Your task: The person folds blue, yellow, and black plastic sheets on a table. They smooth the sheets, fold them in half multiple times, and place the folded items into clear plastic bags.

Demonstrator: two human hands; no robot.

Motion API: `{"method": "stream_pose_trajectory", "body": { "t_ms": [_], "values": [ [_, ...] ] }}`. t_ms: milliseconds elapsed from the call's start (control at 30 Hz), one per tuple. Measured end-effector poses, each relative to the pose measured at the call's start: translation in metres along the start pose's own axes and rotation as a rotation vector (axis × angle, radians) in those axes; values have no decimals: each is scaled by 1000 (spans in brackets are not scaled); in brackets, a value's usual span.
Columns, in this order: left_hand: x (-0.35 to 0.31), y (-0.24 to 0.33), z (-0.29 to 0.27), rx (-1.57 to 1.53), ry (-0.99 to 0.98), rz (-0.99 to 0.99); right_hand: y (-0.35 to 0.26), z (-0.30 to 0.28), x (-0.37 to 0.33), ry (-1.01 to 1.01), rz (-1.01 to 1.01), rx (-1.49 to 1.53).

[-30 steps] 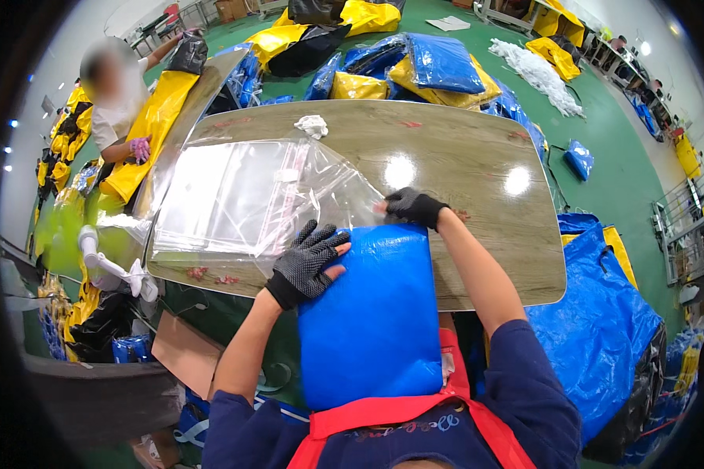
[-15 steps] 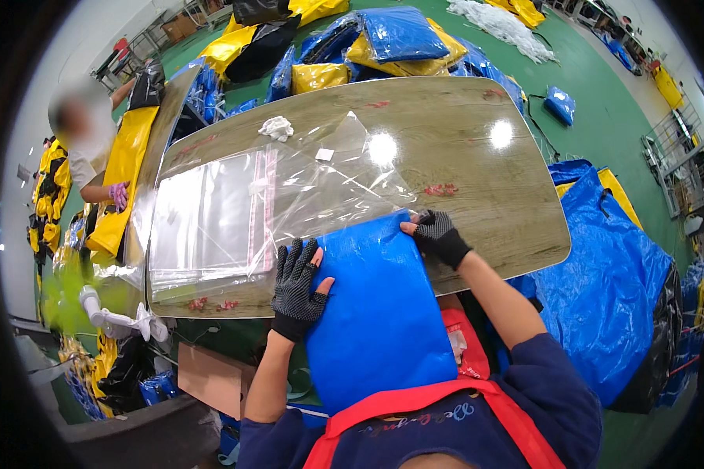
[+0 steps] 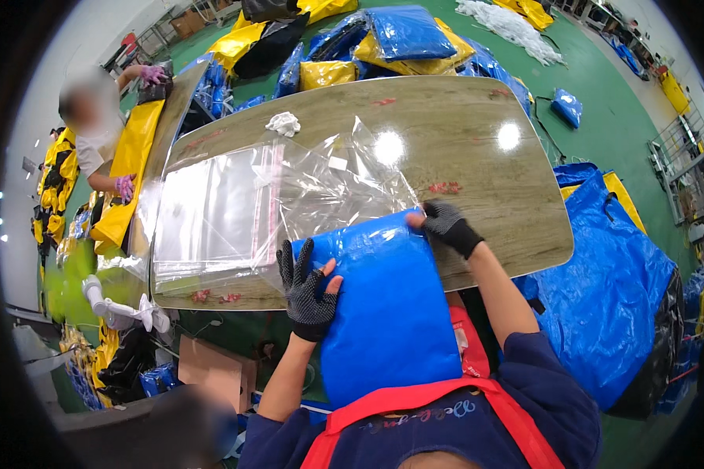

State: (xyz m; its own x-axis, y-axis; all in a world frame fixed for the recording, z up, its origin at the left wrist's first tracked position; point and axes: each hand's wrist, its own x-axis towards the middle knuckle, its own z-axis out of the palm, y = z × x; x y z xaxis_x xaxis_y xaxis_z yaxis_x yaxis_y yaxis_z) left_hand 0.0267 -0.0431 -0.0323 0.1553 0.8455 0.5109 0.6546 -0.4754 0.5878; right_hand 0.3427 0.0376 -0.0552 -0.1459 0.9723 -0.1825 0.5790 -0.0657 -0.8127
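Observation:
A folded blue plastic sheet (image 3: pixel 391 313) lies between my arms, from my lap up onto the table edge. Its far end meets a clear plastic bag (image 3: pixel 344 184) and has a glossy look there; how far the film covers it I cannot tell. Along the sheet's left edge rests my left hand (image 3: pixel 309 293), in a dark dotted glove with bare fingertips, its fingers spread and its thumb over the blue. At the far right corner my right hand (image 3: pixel 448 224), gloved alike, is closed, thumb and fingers gripping the sheet's corner.
A stack of clear bags (image 3: pixel 211 215) covers the table's left part. A crumpled white wad (image 3: pixel 282 123) lies behind it. Blue and yellow packages (image 3: pixel 407 35) are heaped beyond the table. A large blue sheet (image 3: pixel 602 289) is at right. A co-worker (image 3: pixel 102 133) handles yellow material at left.
My left hand has shifted slightly right, its fingers spreading wider. The right hand has turned a little at the corner. The clear bag's film has wrinkled up. The co-worker's other gloved hand now shows.

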Motion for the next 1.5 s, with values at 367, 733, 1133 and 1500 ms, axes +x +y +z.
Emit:
{"method": "stream_pose_trajectory", "body": {
  "t_ms": [367,733,1133,1500],
  "values": [
    [-70,11,-15,-728,-294,-827,7,46,-173,-291,173,654],
    [-71,11,-18,-997,-549,-747,-10,31,-142,-87,195,703],
    [-121,53,22,-701,-337,-777,30,0,-221,-135,56,420],
    [-48,3,10,-1201,-311,-886,11,-5,-193,-273,155,689]
  ]
}}
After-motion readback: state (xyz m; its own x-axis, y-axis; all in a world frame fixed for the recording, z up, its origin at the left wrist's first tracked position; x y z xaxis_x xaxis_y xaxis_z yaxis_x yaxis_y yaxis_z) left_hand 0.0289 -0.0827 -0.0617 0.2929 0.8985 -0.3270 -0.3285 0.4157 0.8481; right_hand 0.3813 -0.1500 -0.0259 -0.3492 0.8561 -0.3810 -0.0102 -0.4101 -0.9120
